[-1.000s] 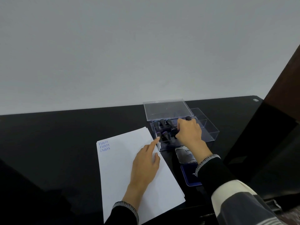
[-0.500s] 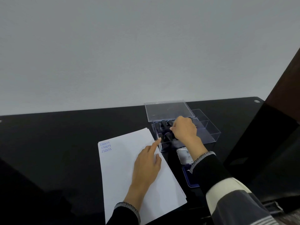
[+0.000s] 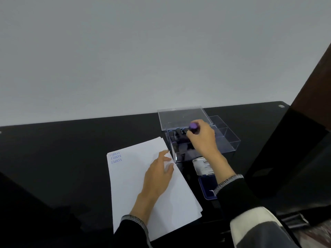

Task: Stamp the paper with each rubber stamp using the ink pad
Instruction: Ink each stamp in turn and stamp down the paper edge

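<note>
A white sheet of paper [image 3: 136, 176] lies on the black table, with blue SAMPLE prints [image 3: 116, 157] near its far left corner. My left hand [image 3: 157, 173] rests flat on the paper, fingers relaxed. My right hand [image 3: 201, 138] grips a purple-topped rubber stamp [image 3: 193, 127] just above the clear plastic box [image 3: 231, 140], which holds several dark stamps [image 3: 179, 140]. The open blue ink pad [image 3: 206, 188] lies in front of the box, partly hidden by my right sleeve, its metal lid [image 3: 203, 166] propped behind it.
The box's clear lid [image 3: 180, 117] stands behind it against the white wall. The black table [image 3: 62, 149] stretches left of the paper. A dark panel [image 3: 295, 149] rises at the right, close to the box.
My right hand has lifted a purple-topped stamp up out of the box. My left hand stays on the paper, its index finger less extended.
</note>
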`<state>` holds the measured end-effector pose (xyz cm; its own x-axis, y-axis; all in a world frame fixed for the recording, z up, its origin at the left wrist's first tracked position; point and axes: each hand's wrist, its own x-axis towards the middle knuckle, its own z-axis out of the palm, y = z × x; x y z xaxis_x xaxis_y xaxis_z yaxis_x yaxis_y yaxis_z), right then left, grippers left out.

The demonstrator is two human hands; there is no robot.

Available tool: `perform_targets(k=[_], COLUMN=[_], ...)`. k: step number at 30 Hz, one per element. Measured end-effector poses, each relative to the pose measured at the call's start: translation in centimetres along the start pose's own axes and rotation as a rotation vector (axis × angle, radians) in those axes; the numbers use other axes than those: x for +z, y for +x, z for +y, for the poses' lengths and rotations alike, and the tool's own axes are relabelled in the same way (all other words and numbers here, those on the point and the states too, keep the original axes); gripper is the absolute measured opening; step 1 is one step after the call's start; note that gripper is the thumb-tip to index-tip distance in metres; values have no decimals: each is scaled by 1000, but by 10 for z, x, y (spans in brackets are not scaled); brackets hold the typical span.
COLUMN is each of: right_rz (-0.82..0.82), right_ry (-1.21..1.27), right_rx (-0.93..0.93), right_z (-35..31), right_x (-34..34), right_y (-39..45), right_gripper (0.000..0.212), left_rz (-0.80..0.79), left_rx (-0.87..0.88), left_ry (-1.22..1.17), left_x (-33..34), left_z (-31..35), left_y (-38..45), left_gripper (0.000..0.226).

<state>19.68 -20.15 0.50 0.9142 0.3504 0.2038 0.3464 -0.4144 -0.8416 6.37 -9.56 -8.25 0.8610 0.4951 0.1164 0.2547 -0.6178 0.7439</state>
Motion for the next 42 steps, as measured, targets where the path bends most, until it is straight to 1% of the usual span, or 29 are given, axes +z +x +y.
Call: perform_targets(k=[1,3,4,5,6,7,9,10,11,13,14,15,17,20,26,32,38,42], right_rz=[42,101,128,151,173,192,212,216,216,207,197,185,150,93,-69,-57,14,-3], right_ry=[114,311,362,387,396,403,420,427,430,418,405,381,289,138,-87,-168,-139,-155], right_rx=[5,62,98,136,174,209,252,263,269,266,258,242,194,115,-2,-70,-79,-78], right_z=[0,8,17,27,38,49,68,76,82,90,92,92,94,92,81,86,88,91], right_x=[-10,-29,-36,-43,-49,-54,-62,-65,-68,-72,-73,-74,-75,-74,-71,-64,-63,-62], right_y=[-6,-19,-26,-33,-40,-48,-66,-74,-82,-95,-101,-106,-113,-117,-118,-126,-129,-131], right_gripper=[19,13,13,12,12,13,19,22,22,18,14,10,6,5,7,9,9,10], left_rz=[22,176,258,298,277,203,-19,-114,-179,-247,-253,-245,-226,-199,-99,-70,-53,-58], left_rx=[4,36,62,90,122,160,228,247,256,264,276,294,314,311,327,337,334,334], left_ry=[27,22,-21,-60,-77,-69,15,66,115,209,253,286,310,290,236,224,220,224], left_x=[-3,-7,-8,-8,-5,-1,11,16,20,27,29,30,32,38,45,46,47,47], left_z=[3,17,27,37,45,49,51,50,47,42,41,41,41,39,33,32,31,30], left_y=[1,-1,-6,-14,-22,-30,-45,-50,-53,-56,-56,-55,-54,-53,-56,-57,-57,-57], left_gripper=[34,19,14,11,10,9,11,21,37,73,84,91,94,90,71,68,68,69])
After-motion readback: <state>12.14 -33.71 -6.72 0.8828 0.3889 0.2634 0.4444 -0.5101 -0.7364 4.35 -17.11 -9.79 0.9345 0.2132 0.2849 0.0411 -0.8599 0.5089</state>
